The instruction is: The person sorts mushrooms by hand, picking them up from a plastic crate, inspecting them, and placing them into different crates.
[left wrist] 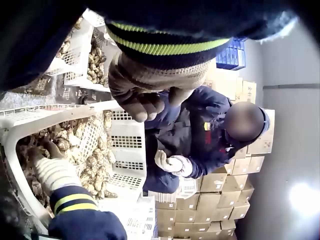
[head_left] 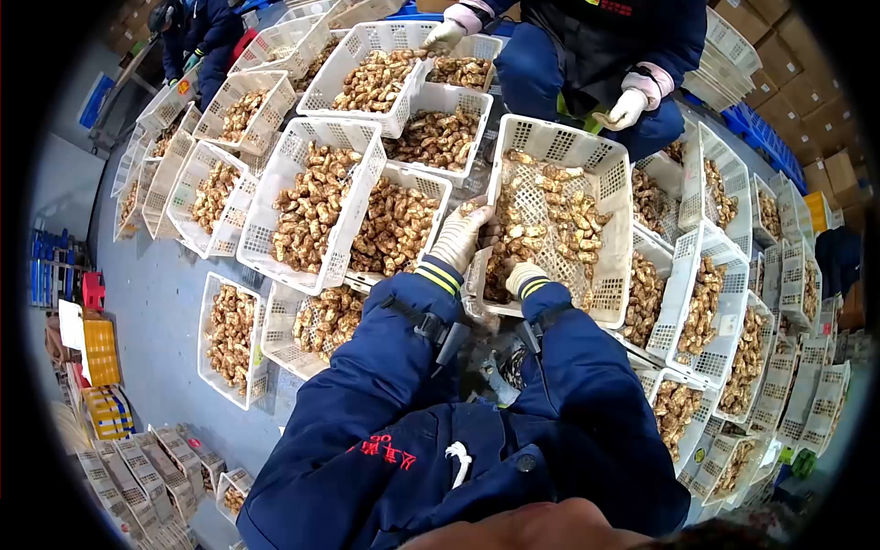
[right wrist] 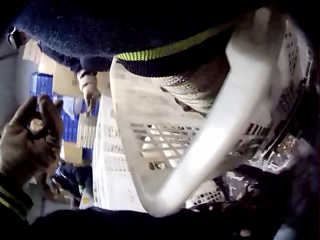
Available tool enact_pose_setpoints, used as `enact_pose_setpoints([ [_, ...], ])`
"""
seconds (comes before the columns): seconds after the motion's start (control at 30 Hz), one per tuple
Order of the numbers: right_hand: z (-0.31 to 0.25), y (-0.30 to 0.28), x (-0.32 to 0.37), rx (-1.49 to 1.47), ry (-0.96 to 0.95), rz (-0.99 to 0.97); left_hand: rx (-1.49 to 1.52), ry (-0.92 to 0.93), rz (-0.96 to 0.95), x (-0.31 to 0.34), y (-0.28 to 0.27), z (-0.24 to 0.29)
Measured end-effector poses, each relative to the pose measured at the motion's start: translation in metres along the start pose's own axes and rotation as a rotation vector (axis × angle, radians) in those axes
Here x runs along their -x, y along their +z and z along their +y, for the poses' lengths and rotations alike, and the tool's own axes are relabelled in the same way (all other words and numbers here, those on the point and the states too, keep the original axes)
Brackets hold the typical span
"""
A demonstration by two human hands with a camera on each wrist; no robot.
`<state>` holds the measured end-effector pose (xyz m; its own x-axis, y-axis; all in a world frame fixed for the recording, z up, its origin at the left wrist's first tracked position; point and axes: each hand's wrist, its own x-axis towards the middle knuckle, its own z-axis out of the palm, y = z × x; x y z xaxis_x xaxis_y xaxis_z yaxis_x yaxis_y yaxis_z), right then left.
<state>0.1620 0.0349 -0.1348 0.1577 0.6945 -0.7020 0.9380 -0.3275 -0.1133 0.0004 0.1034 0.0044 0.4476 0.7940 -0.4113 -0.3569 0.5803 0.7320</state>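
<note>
My left hand (head_left: pixel 461 238), in a pale striped glove with dirt-brown fingers, is raised by the left rim of a white plastic crate (head_left: pixel 612 174). Its thumb and fingers pinch a small tan knobbly piece of produce (right wrist: pixel 36 125), clearest in the right wrist view. My right hand (head_left: pixel 524 275), gloved alike, reaches over the crate's near side into the brown-and-cream knobbly pieces (head_left: pixel 576 225). In the left wrist view its darkened fingers (left wrist: pixel 52 148) are down among them; I cannot tell whether they grip one. The crate's lattice floor shows between the pieces.
More white crates of similar pieces stand close on the left (head_left: pixel 316 206) and right (head_left: pixel 706 302). Across from me sits a person in dark blue with white gloves (head_left: pixel 628 108). Cardboard boxes (left wrist: pixel 205 207) are stacked behind. Grey floor (head_left: pixel 174 302) shows at left.
</note>
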Motion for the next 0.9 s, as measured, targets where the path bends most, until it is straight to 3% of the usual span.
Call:
enact_pose_setpoints([
  [0.07, 0.008, -0.002, -0.016, -0.009, 0.010, -0.001, -0.024, -0.015, -0.005, 0.000, -0.002, 0.001],
  [0.1, 0.006, -0.030, 0.015, -0.056, -0.030, 0.064, -0.048, -0.018, 0.016, 0.000, -0.001, 0.001],
  [0.17, 0.032, -0.018, -0.040, -0.225, -0.076, 0.112, -0.096, -0.028, 0.056, -0.001, 0.002, -0.001],
  [0.23, 0.012, -0.089, 0.063, -0.483, -0.243, 0.275, -0.087, -0.126, 0.052, -0.007, -0.004, -0.009],
  [0.27, 0.012, -0.097, 0.069, -0.582, -0.338, 0.328, -0.078, -0.185, 0.047, -0.005, -0.003, -0.006],
  [0.37, -0.002, -0.119, 0.111, -1.164, -0.643, 0.200, 0.005, -0.308, -0.056, 0.002, 0.000, 0.001],
  [0.4, 0.000, -0.125, 0.120, -1.212, -0.661, 0.068, 0.057, -0.333, -0.110, 0.005, 0.003, 0.005],
  [0.5, 0.003, -0.122, 0.121, -1.215, -0.745, 0.053, 0.134, -0.367, -0.246, 0.006, 0.005, 0.008],
  [0.57, 0.015, -0.121, 0.116, -1.265, -0.793, 0.045, 0.148, -0.315, -0.242, 0.008, 0.010, 0.005],
  [0.63, 0.030, -0.118, 0.103, -1.417, -0.611, 0.024, 0.062, -0.258, -0.190, -0.007, -0.002, -0.007],
  [0.7, 0.065, -0.084, 0.052, -1.288, -0.457, 0.099, 0.122, -0.238, -0.108, 0.002, 0.006, 0.002],
  [0.77, 0.091, -0.055, 0.014, -0.288, -0.153, 0.254, 0.123, -0.235, -0.074, 0.003, 0.008, 0.004],
  [0.83, 0.091, -0.036, 0.012, -0.071, -0.069, 0.002, 0.114, -0.198, -0.060, 0.010, 0.014, 0.011],
  [0.9, 0.106, 0.006, -0.018, 0.101, 0.002, -0.028, 0.120, -0.160, -0.075, 0.010, 0.013, 0.012],
])
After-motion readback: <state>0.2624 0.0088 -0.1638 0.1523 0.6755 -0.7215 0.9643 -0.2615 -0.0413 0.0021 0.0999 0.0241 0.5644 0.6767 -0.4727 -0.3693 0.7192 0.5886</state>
